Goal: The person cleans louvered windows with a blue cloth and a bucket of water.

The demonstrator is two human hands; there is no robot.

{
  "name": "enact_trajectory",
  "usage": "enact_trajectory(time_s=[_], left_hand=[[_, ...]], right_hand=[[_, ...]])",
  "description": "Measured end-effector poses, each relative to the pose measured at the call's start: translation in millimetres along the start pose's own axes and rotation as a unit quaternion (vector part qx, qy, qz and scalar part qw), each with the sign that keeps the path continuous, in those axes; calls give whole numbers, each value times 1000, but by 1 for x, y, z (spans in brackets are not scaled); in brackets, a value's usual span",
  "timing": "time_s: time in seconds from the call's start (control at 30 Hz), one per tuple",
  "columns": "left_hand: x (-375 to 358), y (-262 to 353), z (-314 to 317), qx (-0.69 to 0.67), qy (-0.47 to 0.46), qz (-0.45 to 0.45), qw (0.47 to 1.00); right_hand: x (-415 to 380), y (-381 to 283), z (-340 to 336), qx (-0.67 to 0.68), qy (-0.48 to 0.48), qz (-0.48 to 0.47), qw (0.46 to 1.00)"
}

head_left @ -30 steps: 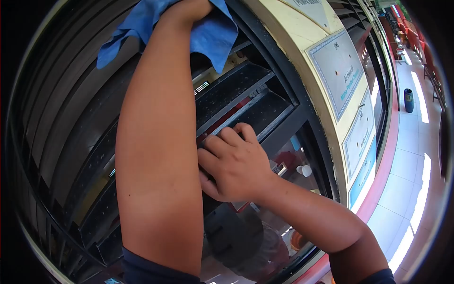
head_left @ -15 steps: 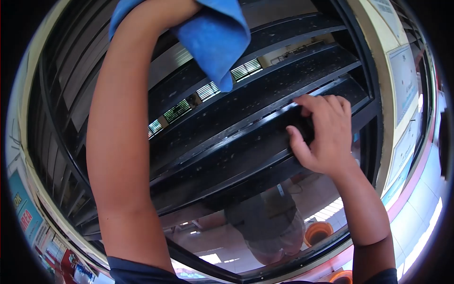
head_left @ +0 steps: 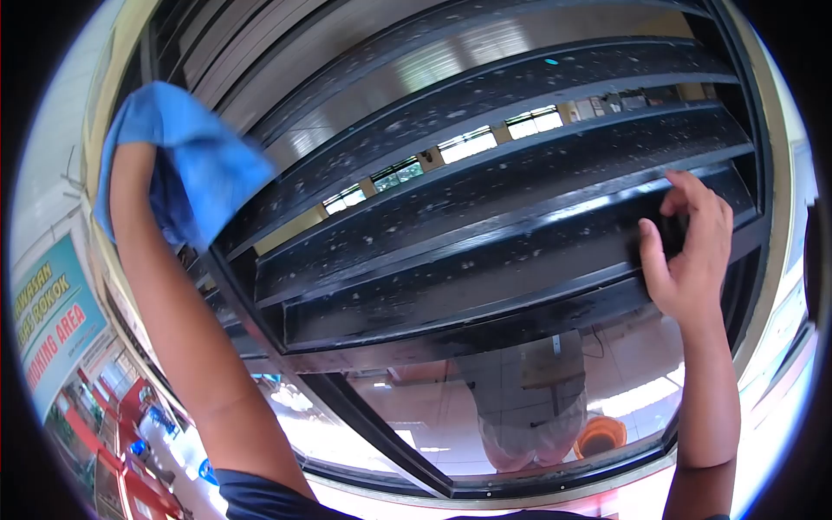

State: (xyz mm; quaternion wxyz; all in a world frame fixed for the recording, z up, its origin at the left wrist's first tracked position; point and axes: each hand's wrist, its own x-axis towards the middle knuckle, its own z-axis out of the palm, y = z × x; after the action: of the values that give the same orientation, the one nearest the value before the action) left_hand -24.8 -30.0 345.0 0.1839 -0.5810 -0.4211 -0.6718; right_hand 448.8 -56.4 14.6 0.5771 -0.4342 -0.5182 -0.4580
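Note:
A blue cloth (head_left: pixel 212 169) is draped over and around my left hand (head_left: pixel 134 169), which is raised at the upper left against the window frame. The cloth hides its fingers, and its loose corner hangs to the right, blurred by motion. My right hand (head_left: pixel 698 256) is at the right end of the dark louvre slats (head_left: pixel 485 251), thumb and curved fingers apart, holding nothing, with fingertips right at a slat's edge. Pale specks dot the slats, which are tilted with narrow gaps between them.
Below the slats, a glass pane (head_left: pixel 416 416) reflects a person and an orange bucket (head_left: pixel 600 436). A dark upright bar (head_left: pixel 247 299) divides the window. At the left hangs a teal and white sign (head_left: pixel 56 316); red railings (head_left: pixel 117 468) stand farther below.
My left hand has swept the cloth from the top middle to the upper left. The view has shifted left, so the window and my right hand appear farther right.

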Motion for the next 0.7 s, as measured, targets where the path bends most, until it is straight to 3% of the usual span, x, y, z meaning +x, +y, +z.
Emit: enact_trajectory(time_s=[0.13, 0.27, 0.37, 0.5, 0.57, 0.6, 0.7], left_hand=[[-5, 2, -5, 88, 20, 97, 991], [-23, 14, 20, 237, -27, 249, 939], [-35, 19, 40, 302, -38, 306, 902], [2, -35, 46, 352, 39, 330, 875], [2, -60, 40, 339, 20, 419, 842], [-4, -59, 45, 338, 18, 425, 839], [-10, -46, 61, 366, -4, 312, 877]], right_hand=[[-4, 0, 2, -3, -13, 9, 1000], [-8, 3, 4, 1, -26, 33, 999], [-10, 4, 5, -3, -26, 34, 999], [-9, 4, 5, 8, -14, 22, 1000], [-7, 4, 2, 18, -7, 0, 1000], [-6, 2, 2, 18, -1, -2, 1000], [-7, 4, 2, 16, -8, 2, 1000]])
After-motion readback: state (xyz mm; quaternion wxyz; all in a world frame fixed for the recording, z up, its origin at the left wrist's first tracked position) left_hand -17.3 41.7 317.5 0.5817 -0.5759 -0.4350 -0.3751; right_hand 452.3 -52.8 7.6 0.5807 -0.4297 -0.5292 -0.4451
